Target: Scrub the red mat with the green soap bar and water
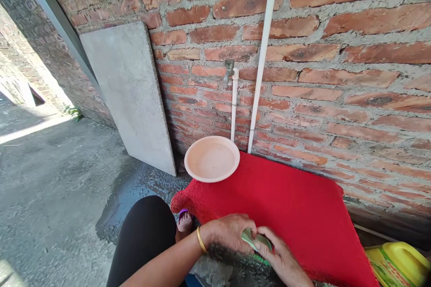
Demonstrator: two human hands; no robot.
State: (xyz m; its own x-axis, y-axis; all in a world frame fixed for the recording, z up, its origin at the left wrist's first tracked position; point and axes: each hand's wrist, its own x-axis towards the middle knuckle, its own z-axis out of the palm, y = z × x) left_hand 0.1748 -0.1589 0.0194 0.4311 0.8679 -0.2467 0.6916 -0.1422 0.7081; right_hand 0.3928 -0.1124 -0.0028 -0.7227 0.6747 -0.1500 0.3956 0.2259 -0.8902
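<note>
Over the near edge of the red cloth (286, 193), both my hands are on a green scrubbing brush (265, 242). My left hand (230, 232), with a gold bangle at its wrist, has its fingers closed on the brush's left end. From the other side, my right hand (279, 255) grips the right end between thumb and fingers. Bright green bristles point downward beneath it. The cloth is spread flat over a raised surface, its fringe hanging at the edges. A pale pink basin (213, 178) stands at the cloth's far left corner; I cannot tell whether it holds water.
A tap (229, 69) on a white pipe (234, 112) rises behind the basin against the brick wall (303, 89). A grey slab (129, 94) leans there at left. The concrete floor (67, 188) is partly wet. At lower right stands a yellow container (400, 262).
</note>
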